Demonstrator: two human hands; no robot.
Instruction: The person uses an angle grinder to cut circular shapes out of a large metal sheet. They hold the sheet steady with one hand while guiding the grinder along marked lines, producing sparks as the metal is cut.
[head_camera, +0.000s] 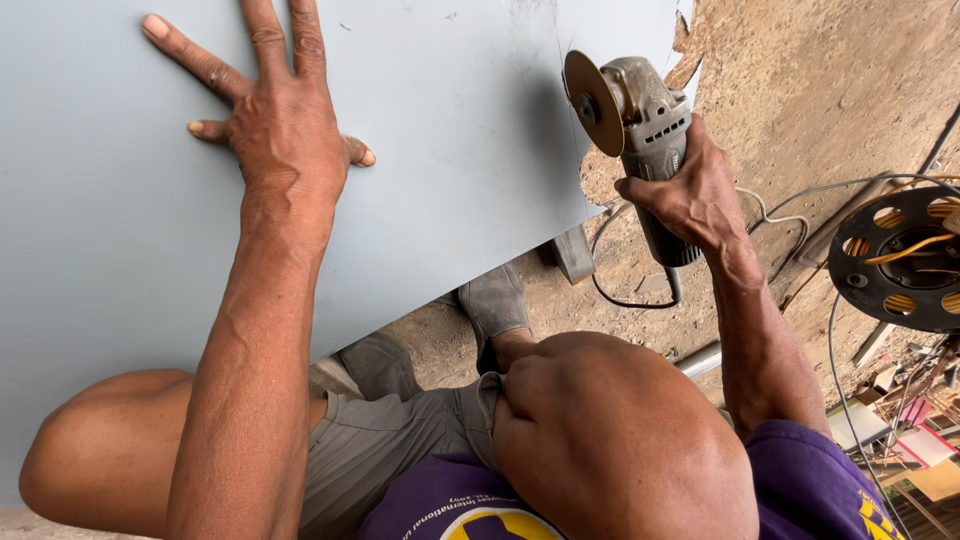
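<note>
Cutting looks to be the step in hand, judging from the grinder poised at the sheet's edge. The left hand (285, 125) lies flat and open, fingers spread, pressing on a large grey sheet (440, 150) that fills the left and far part of the view; its surface is smooth, matte and thin-edged, likely painted metal. The right hand (690, 195) is closed around the body of an angle grinder (650, 120), held just beside the sheet's right edge, its worn, tan cutting disc (592, 102) on edge and close to the sheet; whether it touches cannot be told. A black cord (625, 298) trails from the grinder's tail to the dusty dirt floor (820, 90). At far right sits a round black cable reel (900, 260) wound with orange cable. Any next move would call for a steady brace on the sheet and a disc kept square to the edge, clear of the knees below.
</note>
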